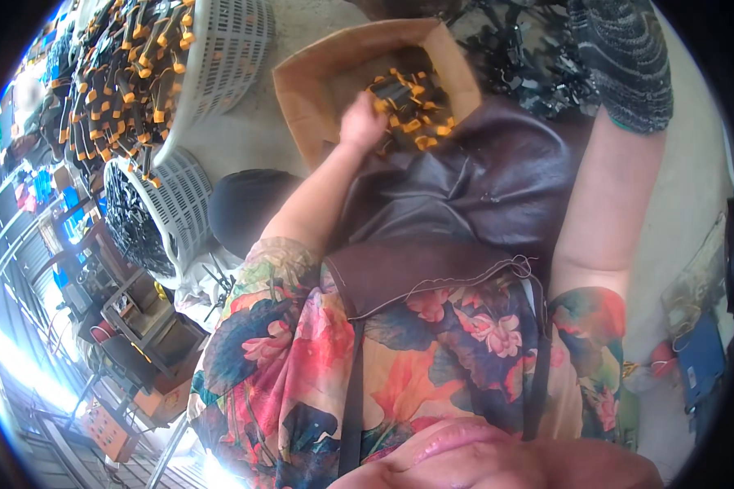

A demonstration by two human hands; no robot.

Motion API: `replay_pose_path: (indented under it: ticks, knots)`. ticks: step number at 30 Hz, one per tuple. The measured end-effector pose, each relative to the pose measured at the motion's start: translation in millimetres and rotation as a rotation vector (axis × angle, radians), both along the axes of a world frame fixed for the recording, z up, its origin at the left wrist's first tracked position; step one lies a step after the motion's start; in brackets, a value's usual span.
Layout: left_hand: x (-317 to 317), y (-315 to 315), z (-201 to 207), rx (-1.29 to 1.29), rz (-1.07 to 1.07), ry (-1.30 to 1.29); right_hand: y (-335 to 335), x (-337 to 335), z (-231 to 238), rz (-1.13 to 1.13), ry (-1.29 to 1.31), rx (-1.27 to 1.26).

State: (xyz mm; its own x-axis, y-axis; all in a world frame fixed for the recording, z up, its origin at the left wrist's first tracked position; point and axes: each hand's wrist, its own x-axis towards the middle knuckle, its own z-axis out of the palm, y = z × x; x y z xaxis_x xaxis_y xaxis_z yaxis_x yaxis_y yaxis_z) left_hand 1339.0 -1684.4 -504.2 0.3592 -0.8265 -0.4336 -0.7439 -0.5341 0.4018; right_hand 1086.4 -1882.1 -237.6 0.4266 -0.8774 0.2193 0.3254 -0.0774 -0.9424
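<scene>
My bare left hand (363, 122) is inside the near left part of an open cardboard box (308, 114). Its fingers are curled against black-and-orange tool handles (416, 106) heaped there, closed on one of them as far as I can see. My right hand (625, 65) wears a grey-and-black knit glove and reaches to the top right edge, beside a heap of dark metal parts (538, 69). Its fingertips run out of the picture, so their pose and anything held are hidden. A dark brown leather apron (457, 196) covers my lap, against the box's near side.
To the left stands a large white plastic basket (232, 57) full of black-and-orange handles. Nearer, a smaller basket (179, 196) holds dark parts, with a round black seat-like object (249, 204) beside it. Machinery stands at far left; a blue object (700, 359) lies at right.
</scene>
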Motion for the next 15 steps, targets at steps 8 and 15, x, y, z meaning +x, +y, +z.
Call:
replay_pose_path:
  ticks: [8, 15]
  knots:
    - [84.1, 27.2, -89.6, 0.127, -0.204, -0.091, -13.7, 30.2, 13.2, -0.055, -0.101, -0.288]
    - [70.8, 30.9, -104.0, 0.392, 0.496, 0.748, 1.1, -31.0, 25.5, -0.334, 0.349, -0.528]
